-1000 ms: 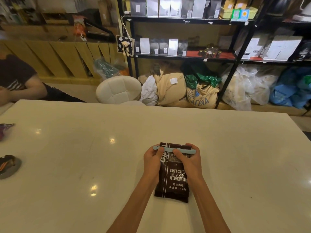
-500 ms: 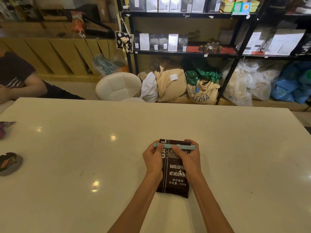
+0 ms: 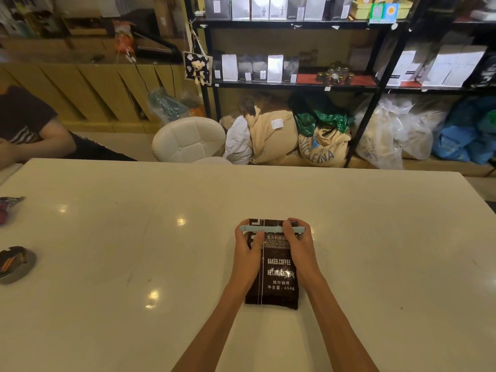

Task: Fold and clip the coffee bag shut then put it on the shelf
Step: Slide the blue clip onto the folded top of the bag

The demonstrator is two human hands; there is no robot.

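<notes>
A dark brown coffee bag (image 3: 276,275) with white print lies flat on the white table (image 3: 134,251), its folded top pointing away from me. A long light blue clip (image 3: 271,229) lies across that folded top. My left hand (image 3: 248,244) pinches the clip's left end and the bag's left edge. My right hand (image 3: 298,241) grips the clip's right part, fingers curled over it. The black shelf (image 3: 295,85) stands beyond the table, with several bags on it.
A white padded stool (image 3: 189,139) and several sacks (image 3: 320,146) sit on the floor between table and shelf. A person in a dark shirt (image 3: 29,127) leans at the table's far left. Small wrapped items (image 3: 14,263) lie near the left edge.
Both hands stay on the clip and bag. The bag with my hands sits slightly lower in view, as the camera tilted up a little.
</notes>
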